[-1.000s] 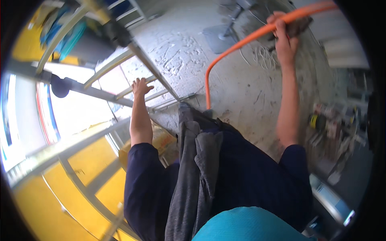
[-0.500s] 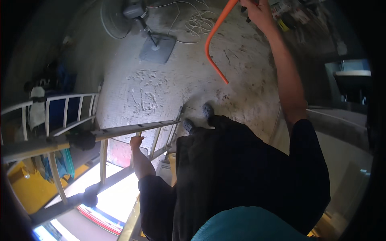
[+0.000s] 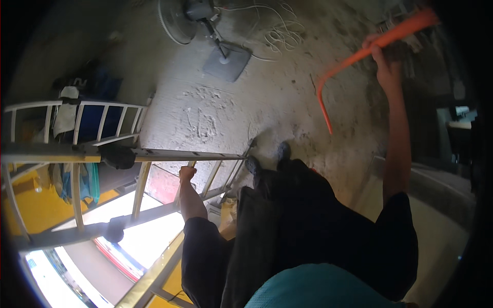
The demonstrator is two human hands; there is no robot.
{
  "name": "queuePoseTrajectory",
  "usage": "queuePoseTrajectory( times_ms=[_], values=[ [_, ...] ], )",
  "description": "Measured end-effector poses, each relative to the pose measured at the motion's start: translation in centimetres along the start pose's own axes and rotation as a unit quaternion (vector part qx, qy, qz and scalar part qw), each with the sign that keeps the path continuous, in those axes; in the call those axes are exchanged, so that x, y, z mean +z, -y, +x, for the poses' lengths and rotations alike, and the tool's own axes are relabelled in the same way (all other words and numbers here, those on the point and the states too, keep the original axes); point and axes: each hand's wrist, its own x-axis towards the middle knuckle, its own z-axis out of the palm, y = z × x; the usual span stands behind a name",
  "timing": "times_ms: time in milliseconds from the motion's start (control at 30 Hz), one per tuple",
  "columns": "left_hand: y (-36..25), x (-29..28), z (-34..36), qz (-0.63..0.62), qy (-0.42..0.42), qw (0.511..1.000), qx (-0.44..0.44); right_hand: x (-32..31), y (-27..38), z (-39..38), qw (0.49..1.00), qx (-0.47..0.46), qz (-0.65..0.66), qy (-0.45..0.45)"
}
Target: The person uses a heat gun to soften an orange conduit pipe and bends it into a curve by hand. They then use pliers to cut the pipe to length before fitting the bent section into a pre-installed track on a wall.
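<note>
My left hand (image 3: 187, 173) is closed around a rung of a metal ladder (image 3: 185, 155), which runs from the left side toward my feet. Out to the upper right, my right hand (image 3: 387, 64) grips a bent orange pipe (image 3: 354, 59) with my arm stretched forward. One end of the pipe rises past the hand; the other curves down and hangs over the floor. A second dark thing near the right hand is too dim to make out.
A standing fan (image 3: 218, 54) is on the rough concrete floor ahead, beside a coiled white cable (image 3: 282, 35). Another ladder (image 3: 105, 120) lies at the left. Below my ladder is a bright opening (image 3: 149, 220). A pale panel (image 3: 416, 210) stands at my right.
My right hand has swung to the right and slightly closer with the orange pipe, which is now tilted flatter. My left hand stays on the ladder rung. The whole view has turned somewhat.
</note>
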Motion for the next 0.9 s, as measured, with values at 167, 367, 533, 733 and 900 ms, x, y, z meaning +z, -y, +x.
queuePoseTrajectory(
  times_ms=[167,367,533,733,900],
  values=[
    [-0.2,0.1,-1.3,-0.045,-0.026,0.997,-0.052,-0.8,0.1,-2.4,0.998,0.060,0.012,0.015],
    [-2.7,0.0,-2.3,-0.040,-0.019,0.997,-0.060,-2.5,1.5,-5.1,0.991,0.130,-0.016,0.004],
    [1.2,-0.4,-1.6,-0.029,-0.032,0.997,-0.067,-2.5,-3.0,-11.9,0.983,0.180,-0.040,0.012],
    [-3.8,-0.3,-0.4,-0.078,-0.047,0.995,-0.047,0.4,4.3,-12.5,0.975,0.209,-0.053,0.046],
    [9.6,2.6,-0.1,-0.120,-0.087,0.983,-0.109,6.7,-0.7,-18.4,0.961,0.264,0.060,-0.047]
  ],
)
